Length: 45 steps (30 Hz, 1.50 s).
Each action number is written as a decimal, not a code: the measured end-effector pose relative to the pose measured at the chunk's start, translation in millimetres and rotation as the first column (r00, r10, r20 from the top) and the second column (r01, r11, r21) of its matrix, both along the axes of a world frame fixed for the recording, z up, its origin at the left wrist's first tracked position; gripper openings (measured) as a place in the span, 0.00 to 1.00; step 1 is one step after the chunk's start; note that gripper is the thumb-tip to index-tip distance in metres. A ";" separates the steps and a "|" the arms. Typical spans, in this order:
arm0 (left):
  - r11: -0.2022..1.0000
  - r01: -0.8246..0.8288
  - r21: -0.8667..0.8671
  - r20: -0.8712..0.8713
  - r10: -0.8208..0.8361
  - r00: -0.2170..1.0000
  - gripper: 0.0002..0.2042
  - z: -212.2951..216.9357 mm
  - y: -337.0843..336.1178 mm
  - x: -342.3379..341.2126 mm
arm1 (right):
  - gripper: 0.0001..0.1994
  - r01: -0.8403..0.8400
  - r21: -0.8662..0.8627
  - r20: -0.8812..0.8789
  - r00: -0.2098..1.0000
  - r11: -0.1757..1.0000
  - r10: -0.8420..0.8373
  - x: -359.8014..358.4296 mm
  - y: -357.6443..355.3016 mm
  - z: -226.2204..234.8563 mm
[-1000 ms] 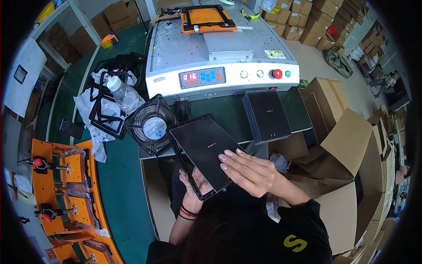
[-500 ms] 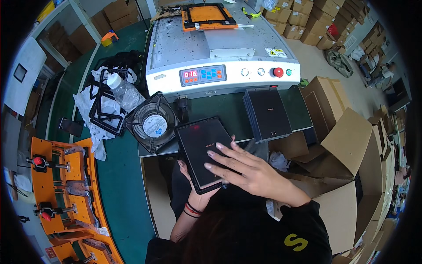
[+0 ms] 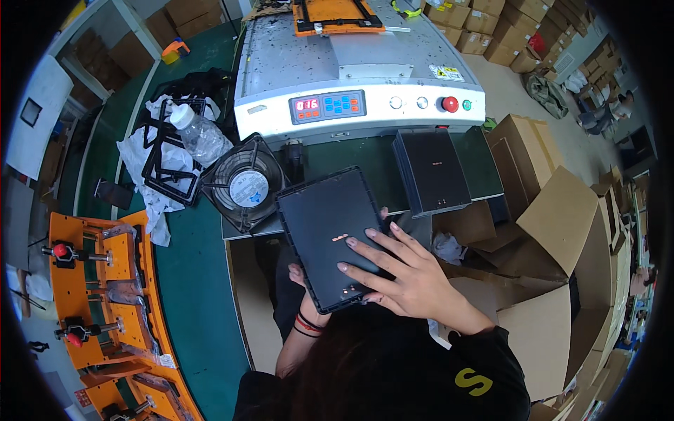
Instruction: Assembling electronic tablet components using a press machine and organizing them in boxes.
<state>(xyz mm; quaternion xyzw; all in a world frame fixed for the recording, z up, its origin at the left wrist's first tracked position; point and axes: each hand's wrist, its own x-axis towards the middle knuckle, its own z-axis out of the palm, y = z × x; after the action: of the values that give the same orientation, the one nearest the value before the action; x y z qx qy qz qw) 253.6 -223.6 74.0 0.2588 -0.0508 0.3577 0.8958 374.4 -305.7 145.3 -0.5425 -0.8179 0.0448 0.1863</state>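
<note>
A flat black rectangular panel (image 3: 319, 221) with a raised frame-like rim tilts in front of my body, just off the table's near edge. My left hand (image 3: 298, 275) grips it from beneath and its left side, thumb showing at the edge and most fingers hidden. Across the panel's lower right lies my right hand (image 3: 407, 277), fingers stretched out and spread, touching the surface. Left of the panel stands a black cooling fan (image 3: 265, 163) with a round label. A stack of similar black panels (image 3: 432, 168) rests on the table to the right.
Behind the table is a white machine (image 3: 263, 112) with a lit display and red button. A clear bottle (image 3: 202, 140) and black frames (image 3: 163, 179) lie on white paper at left. Orange clamp fixtures (image 3: 126, 281) stand lower left. Open cardboard boxes (image 3: 537, 323) fill the right.
The panel has tilted so its face shows more fully and sits slightly higher. My right hand has shifted a little right and down across it. The view has moved slightly.
</note>
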 end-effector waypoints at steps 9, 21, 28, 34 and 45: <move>0.970 0.076 -0.229 -0.157 -0.114 0.981 0.51 -8.8 -11.6 -30.5 | 0.22 -0.071 -0.094 -0.080 0.995 0.993 0.063 10.6 3.8 -0.9; 0.330 -0.918 0.221 -0.187 0.938 0.292 0.53 31.6 -62.4 -149.0 | 0.27 -0.673 -0.318 -0.948 0.242 0.667 -0.207 -107.4 54.0 -39.2; 0.001 -0.986 0.169 -0.219 0.975 -0.037 0.55 22.0 -88.1 -155.5 | 0.14 -0.759 -0.153 -0.981 0.193 0.633 -0.006 -150.1 27.8 -53.3; -0.055 -0.954 0.294 -0.219 0.968 -0.123 0.53 12.8 -112.2 -191.7 | 0.10 -0.848 -0.172 -0.970 0.056 0.501 -0.238 -193.6 32.2 -66.5; -0.012 0.600 0.800 0.600 0.024 -0.800 0.40 79.4 -174.5 -427.4 | 0.10 -0.785 -0.229 -0.971 0.142 0.576 -0.194 -253.9 47.1 -82.3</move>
<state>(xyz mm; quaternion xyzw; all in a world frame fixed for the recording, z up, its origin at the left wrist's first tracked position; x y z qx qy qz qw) -173.8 -398.0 153.4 -0.4269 -0.7012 -0.3405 0.4584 120.5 -258.6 63.0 -0.2065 -0.5177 0.7306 0.3944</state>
